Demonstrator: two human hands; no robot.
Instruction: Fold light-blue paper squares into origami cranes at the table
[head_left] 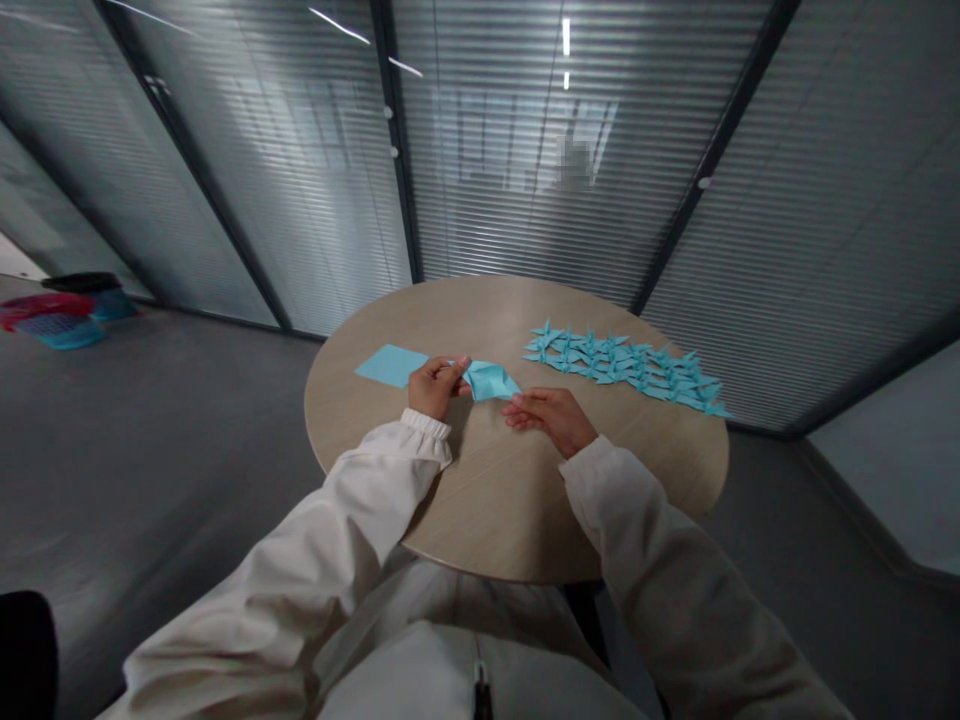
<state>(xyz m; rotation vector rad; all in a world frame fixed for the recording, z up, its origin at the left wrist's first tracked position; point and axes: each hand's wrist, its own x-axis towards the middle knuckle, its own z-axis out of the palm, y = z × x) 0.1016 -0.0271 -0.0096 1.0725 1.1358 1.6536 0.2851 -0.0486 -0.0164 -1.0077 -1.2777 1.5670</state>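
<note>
A creased sheet of light-blue origami paper (pixel 489 381) is stretched between my two hands, just above the middle of the table. My left hand (pixel 436 386) pinches its left corner between thumb and fingers. At the opposite corner, my right hand (pixel 553 415) grips the paper the same way, its fingertips pressed together. Flat on the table behind my left hand lies a blue square of paper (pixel 391 366), partly covered by that hand. Several folded blue paper cranes (pixel 626 362) stand in close rows to the right of the held sheet.
The round wooden table (pixel 480 500) has its near edge close to my body. Glass partitions with blinds (pixel 517 230) rise behind it. On the floor at far left are a blue basket with a red liner (pixel 56 318) and another bin with a black liner (pixel 94 290).
</note>
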